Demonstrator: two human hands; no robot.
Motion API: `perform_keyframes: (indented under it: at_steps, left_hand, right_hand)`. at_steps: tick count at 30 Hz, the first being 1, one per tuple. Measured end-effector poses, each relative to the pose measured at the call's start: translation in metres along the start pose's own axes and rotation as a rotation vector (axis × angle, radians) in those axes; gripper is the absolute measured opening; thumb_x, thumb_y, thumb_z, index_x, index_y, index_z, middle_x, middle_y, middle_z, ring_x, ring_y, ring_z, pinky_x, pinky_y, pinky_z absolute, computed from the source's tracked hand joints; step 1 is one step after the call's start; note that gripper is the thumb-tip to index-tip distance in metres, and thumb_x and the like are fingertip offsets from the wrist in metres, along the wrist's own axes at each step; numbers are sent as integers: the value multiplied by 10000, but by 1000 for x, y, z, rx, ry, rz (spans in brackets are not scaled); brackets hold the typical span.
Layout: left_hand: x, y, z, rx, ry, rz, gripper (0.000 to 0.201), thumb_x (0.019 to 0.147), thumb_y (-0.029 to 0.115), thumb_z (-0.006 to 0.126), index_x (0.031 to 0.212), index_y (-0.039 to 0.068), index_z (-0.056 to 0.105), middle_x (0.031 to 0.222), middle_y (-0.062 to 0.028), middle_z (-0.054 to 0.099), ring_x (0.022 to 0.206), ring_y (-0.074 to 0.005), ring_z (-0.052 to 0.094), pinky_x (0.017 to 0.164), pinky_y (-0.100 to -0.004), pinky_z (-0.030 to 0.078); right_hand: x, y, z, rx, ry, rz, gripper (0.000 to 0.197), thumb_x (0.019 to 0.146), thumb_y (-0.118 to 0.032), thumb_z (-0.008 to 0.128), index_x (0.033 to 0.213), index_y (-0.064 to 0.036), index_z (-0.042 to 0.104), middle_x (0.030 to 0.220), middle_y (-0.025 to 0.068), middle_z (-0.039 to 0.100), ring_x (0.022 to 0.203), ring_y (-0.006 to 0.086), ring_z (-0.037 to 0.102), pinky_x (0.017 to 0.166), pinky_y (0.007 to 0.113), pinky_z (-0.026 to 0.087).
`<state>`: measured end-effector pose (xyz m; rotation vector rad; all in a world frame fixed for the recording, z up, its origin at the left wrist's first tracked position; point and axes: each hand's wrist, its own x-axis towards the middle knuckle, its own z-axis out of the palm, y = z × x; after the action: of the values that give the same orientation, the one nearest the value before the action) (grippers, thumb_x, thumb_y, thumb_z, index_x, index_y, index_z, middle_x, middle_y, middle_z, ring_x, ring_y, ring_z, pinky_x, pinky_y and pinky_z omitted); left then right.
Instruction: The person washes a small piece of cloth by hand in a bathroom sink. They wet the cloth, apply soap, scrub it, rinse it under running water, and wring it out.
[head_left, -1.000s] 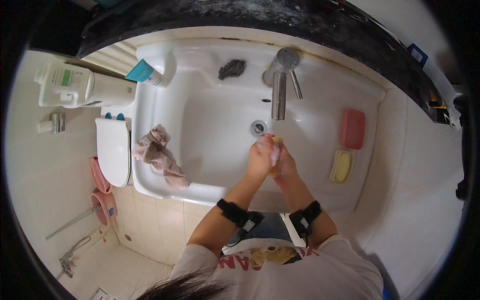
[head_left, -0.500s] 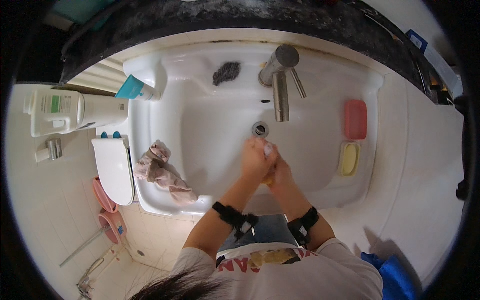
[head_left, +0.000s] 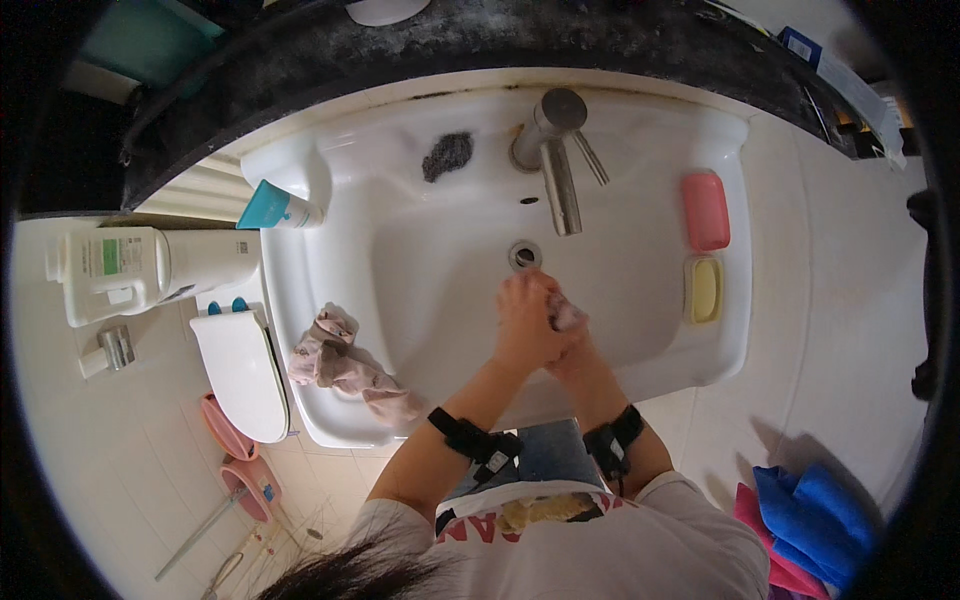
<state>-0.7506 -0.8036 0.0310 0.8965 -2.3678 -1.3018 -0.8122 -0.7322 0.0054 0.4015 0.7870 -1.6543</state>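
Observation:
Over the front half of the white sink [head_left: 420, 290], my two hands are pressed together just below the drain [head_left: 524, 256]. My left hand [head_left: 526, 318] lies on top, its fingers curled over toward the right. Beneath and to its right, my right hand [head_left: 572, 352] is closed, partly hidden by the left. Between them shows a small pale, pinkish, foamy-looking patch [head_left: 566, 314]; what it is I cannot make out. The metal faucet [head_left: 562, 185] stands beyond my hands, with no water visible from its spout.
On the sink's left rim lie a crumpled pinkish cloth [head_left: 345, 370] and a teal-capped tube [head_left: 280, 207]. A dark scouring pad [head_left: 447, 157] rests at the back. Along the right rim sit a pink soap box [head_left: 706, 211] and a yellow soap bar [head_left: 706, 290] in its dish.
The view has shifted a little. My hands remain together but have turned, with the left hand now more over the right, and more of the pale foamy patch showing.

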Motion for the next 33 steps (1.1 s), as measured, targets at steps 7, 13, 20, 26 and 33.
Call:
perform_keyframes:
  at_steps: [7,13,20,26,33]
  left_hand:
    - [-9,-19,-17,-275,-36,-110,338,728,204,670,990,13,574,1129,-208,531,1014,-348,509,850,-420,430]
    - [10,-23,-35,-884,-92,-693,301,883,245,575,1020,-22,548,1093,-134,562,892,-222,581,755,-331,485]
    - [19,-24,-44,-604,-67,-256,374,904,325,534,1132,32,497,1070,-117,518,945,-250,535,796,-345,458]
    - [5,-21,-43,77,115,52,371,723,259,716,984,55,550,1025,-179,534,965,-367,479,811,-418,409]
    - [7,-22,-38,-307,-13,18,290,721,218,696,880,33,539,945,-181,538,908,-367,502,774,-428,429]
  right_hand:
    - [12,37,2,173,-90,-213,376,934,-343,463,1216,-95,456,1151,64,540,1036,186,542,838,328,500]
    - [-5,32,18,-95,63,-189,427,957,-377,401,1276,-95,424,1259,74,483,1160,201,477,928,342,443]
    - [6,14,22,36,0,-337,421,960,-419,360,1280,-153,424,1243,39,491,1156,177,475,914,346,444]
    - [-10,33,56,-81,40,-173,428,952,-439,379,1259,-145,431,1208,30,500,1115,142,486,878,305,444]
    - [3,21,42,108,49,-77,382,959,-386,403,1213,-107,461,1070,11,557,933,131,558,743,296,482]
